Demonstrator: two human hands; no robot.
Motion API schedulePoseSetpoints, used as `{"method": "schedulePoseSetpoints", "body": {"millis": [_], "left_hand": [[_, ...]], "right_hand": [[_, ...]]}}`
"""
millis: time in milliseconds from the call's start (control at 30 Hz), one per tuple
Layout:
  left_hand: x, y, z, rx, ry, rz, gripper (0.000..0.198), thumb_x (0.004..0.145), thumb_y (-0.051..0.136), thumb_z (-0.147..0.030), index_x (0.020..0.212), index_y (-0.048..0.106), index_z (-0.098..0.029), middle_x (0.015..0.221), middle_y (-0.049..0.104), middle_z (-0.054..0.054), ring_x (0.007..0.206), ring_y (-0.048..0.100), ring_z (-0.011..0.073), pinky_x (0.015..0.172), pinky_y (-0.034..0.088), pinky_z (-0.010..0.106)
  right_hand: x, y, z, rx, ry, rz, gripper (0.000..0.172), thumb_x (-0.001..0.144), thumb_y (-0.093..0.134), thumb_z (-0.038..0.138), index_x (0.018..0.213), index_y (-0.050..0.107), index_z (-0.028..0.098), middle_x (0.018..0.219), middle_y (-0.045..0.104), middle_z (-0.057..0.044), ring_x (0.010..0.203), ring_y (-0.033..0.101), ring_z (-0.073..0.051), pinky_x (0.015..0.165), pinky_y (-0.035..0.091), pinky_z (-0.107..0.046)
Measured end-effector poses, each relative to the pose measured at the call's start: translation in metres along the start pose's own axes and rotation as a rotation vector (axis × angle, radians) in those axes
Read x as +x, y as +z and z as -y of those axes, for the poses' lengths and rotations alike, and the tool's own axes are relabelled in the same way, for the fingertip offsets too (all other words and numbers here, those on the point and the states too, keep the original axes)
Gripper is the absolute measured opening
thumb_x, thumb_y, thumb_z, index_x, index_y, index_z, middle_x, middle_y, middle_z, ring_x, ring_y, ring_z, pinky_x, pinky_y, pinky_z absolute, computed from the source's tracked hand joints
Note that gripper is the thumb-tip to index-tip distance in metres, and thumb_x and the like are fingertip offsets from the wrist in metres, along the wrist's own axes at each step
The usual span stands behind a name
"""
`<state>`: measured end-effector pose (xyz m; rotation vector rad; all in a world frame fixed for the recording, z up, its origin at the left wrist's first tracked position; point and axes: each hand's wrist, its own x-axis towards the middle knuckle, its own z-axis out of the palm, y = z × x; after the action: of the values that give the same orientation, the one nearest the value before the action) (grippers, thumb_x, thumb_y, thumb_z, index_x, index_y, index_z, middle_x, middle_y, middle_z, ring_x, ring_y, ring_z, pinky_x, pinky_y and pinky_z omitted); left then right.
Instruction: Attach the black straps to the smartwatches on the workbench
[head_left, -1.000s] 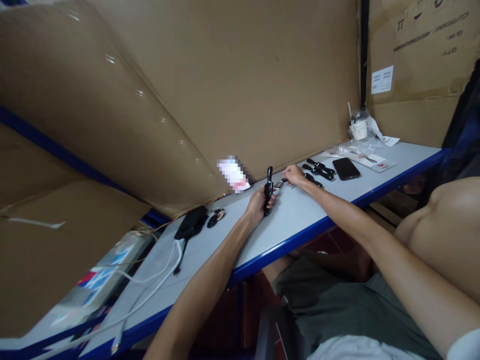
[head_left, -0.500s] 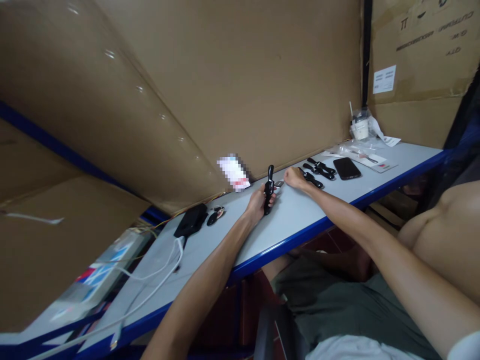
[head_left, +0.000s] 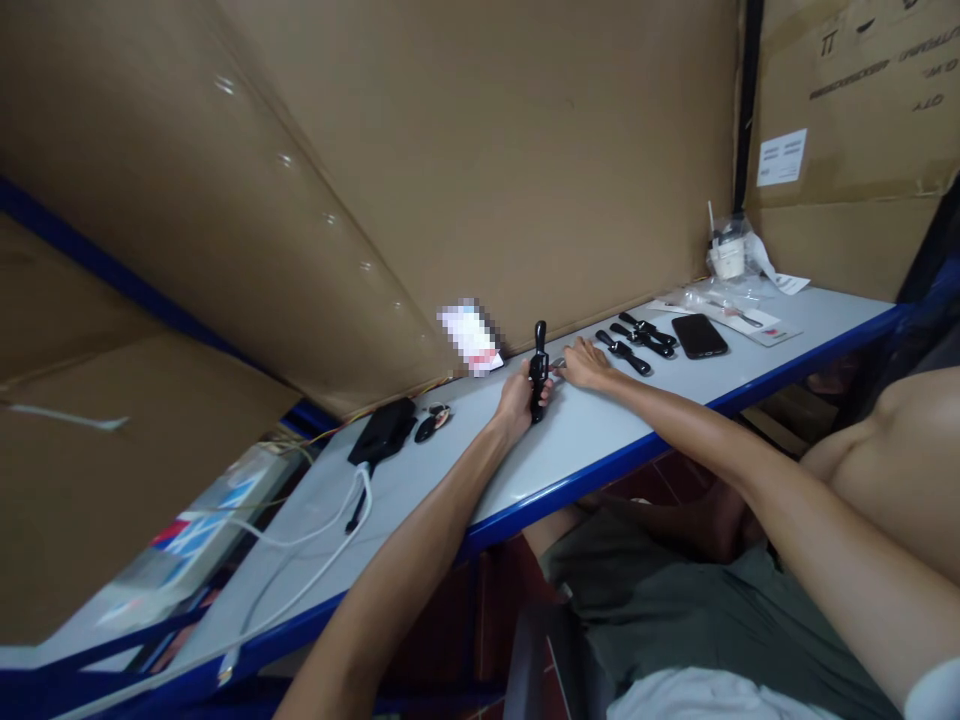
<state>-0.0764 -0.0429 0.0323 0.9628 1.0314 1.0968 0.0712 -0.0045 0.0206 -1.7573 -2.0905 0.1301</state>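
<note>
My left hand [head_left: 516, 398] is closed around a black spokeshave [head_left: 540, 345], held upright on end over the table with one handle pointing up. Just to its right, my right hand [head_left: 585, 364] reaches down to the tabletop, its fingers bent together at a small flat metal blade [head_left: 557, 364]. The fingertips partly cover that blade. Beside the right wrist lies another black spokeshave [head_left: 624, 352], and behind it a few more spokeshaves [head_left: 646, 334] rest close together.
A black phone [head_left: 700, 336] lies right of the spokeshaves, near plastic packaging [head_left: 724, 302] and a bagged cup [head_left: 727, 255]. Left are keys [head_left: 433, 422], a black box [head_left: 384, 432] and a white cable [head_left: 364, 500]. A lit screen [head_left: 470, 336] leans on the cardboard wall [head_left: 525, 200].
My right hand has moved left from beside the spokeshaves and changed from a fist to fingers reaching down at the metal blade. The left hand still holds its spokeshave upright.
</note>
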Motion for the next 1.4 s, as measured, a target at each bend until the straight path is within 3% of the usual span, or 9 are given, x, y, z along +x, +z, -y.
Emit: {"method": "schedulePoseSetpoints", "body": {"millis": [167,300,400,600,767,867,1067,1267,1400], "left_hand": [[-0.004,0.003,-0.002,0.053,-0.003,-0.015,0.039,0.109,0.034,-0.033,0.098,0.063,-0.010,0.058,0.054,0.000,0.038,0.040,0.0068,0.034,0.024,0.017],[-0.004,0.001,-0.001,0.050,0.022,-0.024,0.034,0.108,0.039,-0.034,0.099,0.062,-0.011,0.058,0.053,-0.001,0.038,0.039,0.0063,0.035,0.025,0.017],[-0.004,0.000,-0.001,0.039,0.057,-0.065,0.032,0.108,0.039,-0.035,0.098,0.060,-0.014,0.057,0.052,-0.003,0.038,0.038,0.0061,0.036,0.025,0.016],[-0.004,-0.002,-0.004,0.026,0.081,-0.123,0.030,0.109,0.035,-0.032,0.094,0.056,-0.017,0.052,0.041,-0.008,0.034,0.027,0.0044,0.035,0.018,0.014],[-0.003,0.000,-0.004,0.014,0.037,-0.137,0.030,0.109,0.031,-0.027,0.091,0.053,-0.016,0.053,0.042,-0.007,0.034,0.027,0.0041,0.035,0.015,0.015],[-0.002,0.000,-0.003,0.032,0.041,-0.132,0.023,0.106,0.037,-0.024,0.090,0.051,-0.017,0.055,0.046,-0.006,0.035,0.031,0.0042,0.036,0.019,0.015],[-0.001,-0.003,0.000,0.113,0.098,-0.108,0.018,0.104,0.044,-0.033,0.092,0.048,-0.021,0.059,0.053,-0.005,0.038,0.041,0.0063,0.039,0.030,0.015],[0.000,-0.007,0.002,0.100,0.090,-0.035,0.021,0.103,0.050,-0.036,0.090,0.049,-0.020,0.055,0.044,-0.008,0.034,0.028,0.0036,0.036,0.017,0.015],[0.002,-0.006,0.002,0.073,0.059,-0.068,0.024,0.104,0.050,-0.038,0.087,0.047,-0.020,0.055,0.045,-0.008,0.033,0.027,0.0035,0.035,0.015,0.015]], "right_hand": [[0.013,-0.005,-0.003,0.102,0.073,0.057,0.037,0.091,0.073,0.033,0.119,0.075,0.010,0.133,0.066,-0.025,0.120,0.066,-0.035,0.086,0.055,-0.034],[0.020,-0.011,-0.013,0.201,0.029,0.183,0.029,0.078,0.084,0.029,0.100,0.078,0.010,0.100,0.078,-0.016,0.094,0.073,-0.028,0.064,0.048,-0.025],[0.020,-0.011,-0.017,0.249,0.031,0.174,0.027,0.075,0.085,0.026,0.098,0.078,0.013,0.094,0.079,-0.010,0.086,0.073,-0.022,0.058,0.043,-0.022],[0.018,-0.010,-0.011,0.317,0.113,0.075,0.030,0.068,0.087,0.019,0.097,0.079,0.017,0.088,0.079,-0.006,0.083,0.072,-0.019,0.063,0.046,-0.019],[0.016,-0.019,-0.011,0.319,0.118,-0.065,0.009,0.082,0.077,0.024,0.088,0.078,0.017,0.092,0.080,-0.008,0.093,0.074,-0.019,0.073,0.047,-0.020],[0.013,-0.021,-0.008,0.383,0.093,-0.122,0.010,0.092,0.067,0.024,0.089,0.074,0.017,0.092,0.079,-0.008,0.088,0.074,-0.018,0.072,0.048,-0.020],[0.004,-0.022,0.002,0.755,0.029,0.072,0.014,0.103,0.054,0.019,0.090,0.059,0.018,0.051,0.057,0.006,0.042,0.053,-0.009,0.046,0.038,-0.016],[0.005,-0.029,0.000,0.885,-0.007,0.113,0.031,0.094,0.063,0.014,0.066,0.052,0.017,0.046,0.048,0.008,0.038,0.041,-0.005,0.040,0.031,-0.017],[0.005,-0.029,-0.002,0.957,-0.062,0.247,0.035,0.092,0.060,0.011,0.058,0.050,0.017,0.047,0.046,0.007,0.040,0.040,-0.006,0.042,0.035,-0.018]]}}
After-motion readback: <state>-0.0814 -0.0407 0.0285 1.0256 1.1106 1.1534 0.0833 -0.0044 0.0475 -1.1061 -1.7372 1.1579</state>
